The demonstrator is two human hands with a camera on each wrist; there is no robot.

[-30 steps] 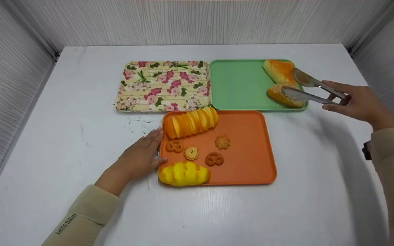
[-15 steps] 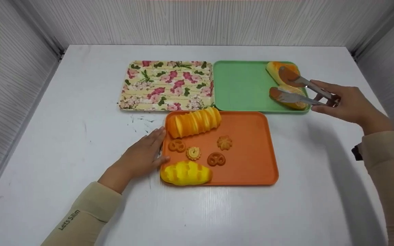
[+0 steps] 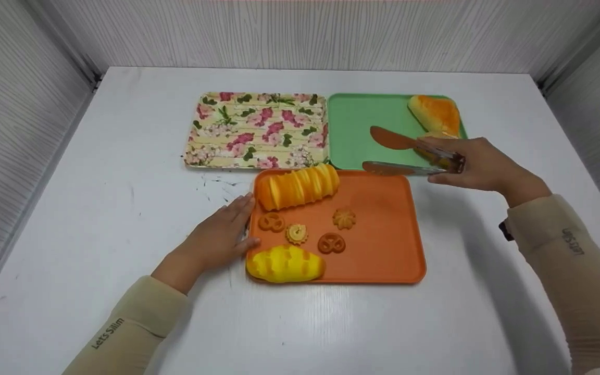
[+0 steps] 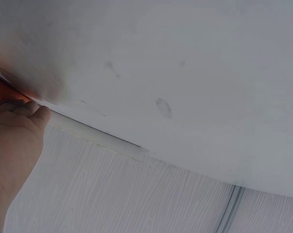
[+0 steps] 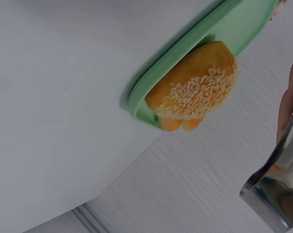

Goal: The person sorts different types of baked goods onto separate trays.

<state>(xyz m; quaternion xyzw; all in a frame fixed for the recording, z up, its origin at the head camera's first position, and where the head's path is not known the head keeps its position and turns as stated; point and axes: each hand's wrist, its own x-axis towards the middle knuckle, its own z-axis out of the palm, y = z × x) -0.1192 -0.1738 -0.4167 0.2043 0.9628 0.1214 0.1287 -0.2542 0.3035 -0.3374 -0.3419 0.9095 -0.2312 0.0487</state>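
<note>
My left hand [image 3: 214,237] rests along the left rim of the orange tray [image 3: 378,245], its thumb over the edge and its fingers straight. In my right hand [image 3: 479,164] I hold metal tongs [image 3: 394,138] with their arms spread apart and nothing between them. The tongs hover over the green tray's front edge and the orange tray's back edge. On the orange tray lie a sliced-looking loaf [image 3: 300,186], a yellow bread [image 3: 285,264], two pretzels [image 3: 331,243] and two small round cookies [image 3: 344,218]. The right wrist view shows a sesame-topped bread [image 5: 200,87], mostly hidden in the head view.
Behind the orange tray stand a floral tray [image 3: 253,130] and the green tray [image 3: 352,120], side by side. A golden-topped bread [image 3: 435,114] lies at the green tray's right end. Wood-grain panels [image 3: 321,34] enclose the white table.
My right hand has moved left and slightly toward me, carrying the open tongs away from above the sesame-topped bread. The left hand stays at the orange tray's rim. The view has shifted slightly.
</note>
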